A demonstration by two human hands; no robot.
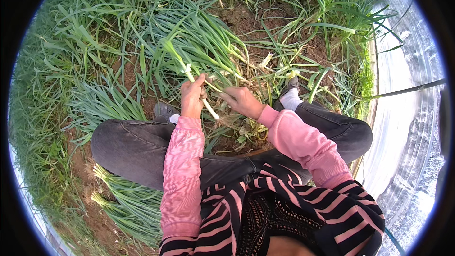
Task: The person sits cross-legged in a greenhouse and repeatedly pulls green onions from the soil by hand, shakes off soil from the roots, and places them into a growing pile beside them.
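Between my knees, my left hand [193, 96] grips a leek-like allium stalk [209, 108], its white root end and roots pointing down toward me and its green leaves pointing away. My right hand [243, 101] pinches a thin green leaf or sheath [214, 86] that runs from beside the left hand. Just beyond both hands lies a heap of similar green plants [202, 39], their pale ends toward the right.
Two tied-looking bundles [124, 199] lie by my left thigh, and more cut plants [106, 103] beyond my left knee. Peeled leaves litter the soil [238, 17] near my feet. Plastic sheeting [405, 78] borders the right side.
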